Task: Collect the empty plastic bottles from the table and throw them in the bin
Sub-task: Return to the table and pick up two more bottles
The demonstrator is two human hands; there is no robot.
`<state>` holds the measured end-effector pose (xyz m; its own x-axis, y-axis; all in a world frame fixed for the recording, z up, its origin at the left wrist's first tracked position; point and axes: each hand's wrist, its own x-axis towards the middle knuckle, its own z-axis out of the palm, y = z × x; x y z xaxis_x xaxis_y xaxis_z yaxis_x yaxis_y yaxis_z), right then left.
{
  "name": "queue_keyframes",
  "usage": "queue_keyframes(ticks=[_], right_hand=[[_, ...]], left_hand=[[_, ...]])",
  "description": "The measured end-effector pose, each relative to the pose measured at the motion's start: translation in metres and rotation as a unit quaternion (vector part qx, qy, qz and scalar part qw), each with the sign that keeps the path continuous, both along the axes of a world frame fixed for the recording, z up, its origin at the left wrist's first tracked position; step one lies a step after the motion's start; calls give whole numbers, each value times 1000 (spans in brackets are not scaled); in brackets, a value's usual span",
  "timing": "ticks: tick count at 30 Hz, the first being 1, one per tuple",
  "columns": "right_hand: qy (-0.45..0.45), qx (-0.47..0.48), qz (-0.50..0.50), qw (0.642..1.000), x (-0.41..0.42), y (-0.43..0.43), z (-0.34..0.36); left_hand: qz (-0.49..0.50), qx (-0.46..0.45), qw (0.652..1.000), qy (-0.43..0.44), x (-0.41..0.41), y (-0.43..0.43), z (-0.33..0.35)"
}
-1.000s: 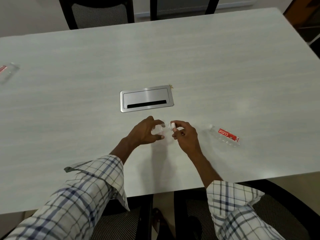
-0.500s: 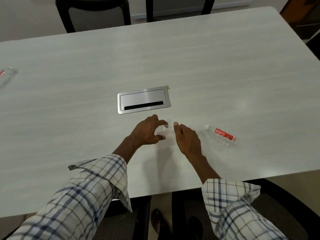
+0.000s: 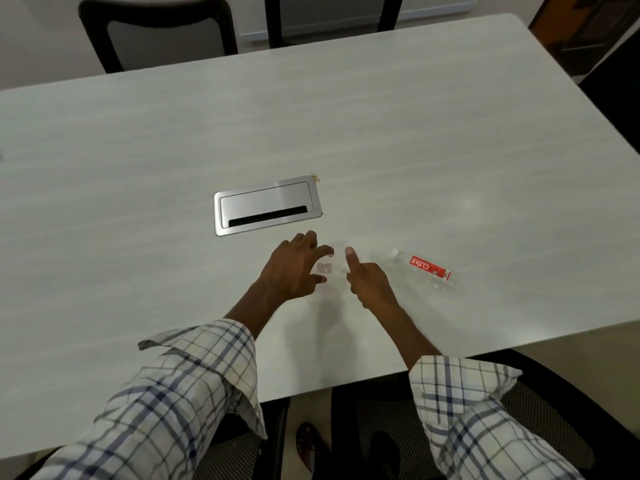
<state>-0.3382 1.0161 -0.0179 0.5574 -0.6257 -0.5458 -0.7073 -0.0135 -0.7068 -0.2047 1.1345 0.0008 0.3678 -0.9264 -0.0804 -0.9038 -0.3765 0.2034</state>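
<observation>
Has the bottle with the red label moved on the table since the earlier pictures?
No. The red-label bottle lies in the same spot, to the right of the metal cable box and nearer the table's front edge; only the camera shifted.

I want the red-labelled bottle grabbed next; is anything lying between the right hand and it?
Nothing visible does. The red-labelled bottle lies on its side on bare table, just right of the right hand. No bin is in view.
</observation>
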Motion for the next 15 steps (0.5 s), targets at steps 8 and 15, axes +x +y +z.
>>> queue_keyframes(ticks=[8,15], right_hand=[[121,-449,69,882,-64,-65,-24],[192,-409,59,890,-93,-81,-43]], left_hand=[[116,-60,987,96,0,-11,-3],[148,-108,965,190,-10,-21,-3]])
